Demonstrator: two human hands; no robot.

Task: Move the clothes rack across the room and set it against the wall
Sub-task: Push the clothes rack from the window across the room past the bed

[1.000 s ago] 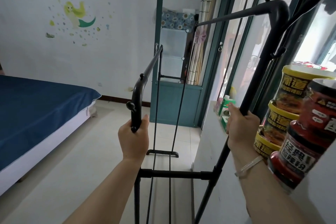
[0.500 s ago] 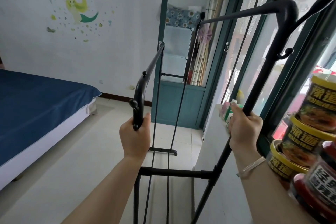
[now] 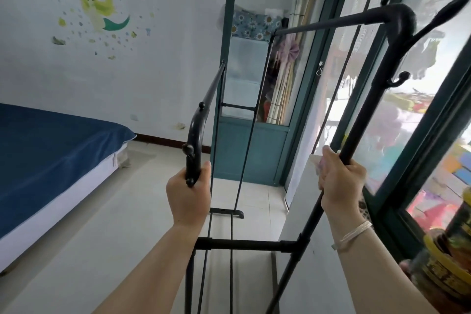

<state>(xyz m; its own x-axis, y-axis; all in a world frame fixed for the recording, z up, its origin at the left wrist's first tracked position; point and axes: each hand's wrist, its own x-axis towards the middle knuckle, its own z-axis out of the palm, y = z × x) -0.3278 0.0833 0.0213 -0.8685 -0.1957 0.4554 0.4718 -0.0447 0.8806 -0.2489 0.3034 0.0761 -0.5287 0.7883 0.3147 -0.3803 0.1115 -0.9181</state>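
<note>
Your left hand (image 3: 188, 195) is wrapped around the near-left post of the black clothes rack (image 3: 257, 245), fingers (image 3: 207, 168) closed on it; your right hand (image 3: 340, 183) grips the taller right post the same way. Rack stands on the floor (image 3: 102, 224) alongside the window (image 3: 397, 109), between the bed (image 3: 51, 148) and the glass, its far end near the green door (image 3: 254, 155).

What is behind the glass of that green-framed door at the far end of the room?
Behind the green-framed glass door show a sunflower-print cloth, pale translucent boxes and rolled bamboo blinds. The door's solid lower panel hides whatever sits lower down.
</note>
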